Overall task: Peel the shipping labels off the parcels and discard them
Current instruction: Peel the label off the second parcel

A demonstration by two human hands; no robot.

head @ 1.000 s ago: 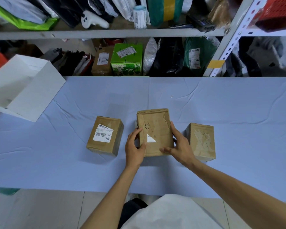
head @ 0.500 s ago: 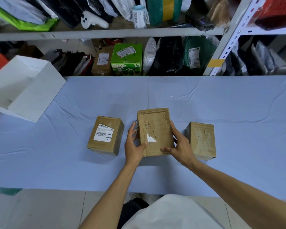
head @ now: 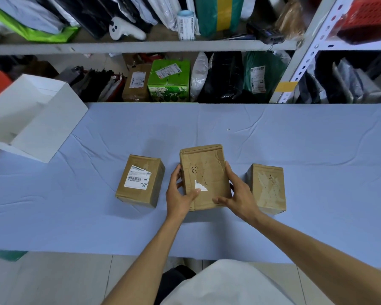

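Observation:
Three brown cardboard parcels sit in a row on the pale blue table. The middle parcel (head: 204, 172) carries only a small white triangular label scrap (head: 200, 186). My left hand (head: 178, 194) grips its left side, thumb touching the scrap's lower corner. My right hand (head: 240, 194) grips its right side and front corner. The left parcel (head: 141, 180) bears a whole white shipping label (head: 138, 180) with a barcode. The right parcel (head: 267, 188) shows torn paper residue and no label.
An open white box (head: 31, 119) lies tilted at the table's left edge (head: 0, 164). Behind the table stand metal shelves (head: 141, 46) packed with bags and parcels, including a green box (head: 169, 81). The table's near edge runs just before my body.
My left thumb has slid rightward onto the label scrap's corner. The middle parcel stays held in nearly the same spot; the other parcels have not moved.

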